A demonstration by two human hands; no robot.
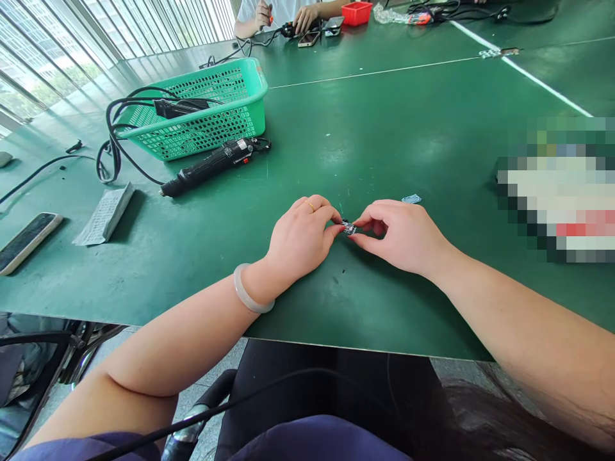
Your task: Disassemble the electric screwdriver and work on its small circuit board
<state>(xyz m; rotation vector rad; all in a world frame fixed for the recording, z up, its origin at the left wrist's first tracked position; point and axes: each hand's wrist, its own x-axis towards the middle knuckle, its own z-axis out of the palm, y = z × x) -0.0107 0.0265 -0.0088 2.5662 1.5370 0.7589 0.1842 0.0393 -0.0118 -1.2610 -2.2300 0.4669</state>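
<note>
Between my two hands is a small dark part with silvery-white markings, too small to name for certain. My left hand pinches its left end between thumb and fingertips. On its right end, the thumb and index finger of my right hand close from the other side. Both hands are low over the green table, near its front edge. Just behind my right hand lies a small light-blue piece, flat on the table.
A black electric screwdriver lies before a green basket holding cables. Left are a wrapped packet and a phone. A pixelated object sits right. Across the table, a person's hands work near a red tray.
</note>
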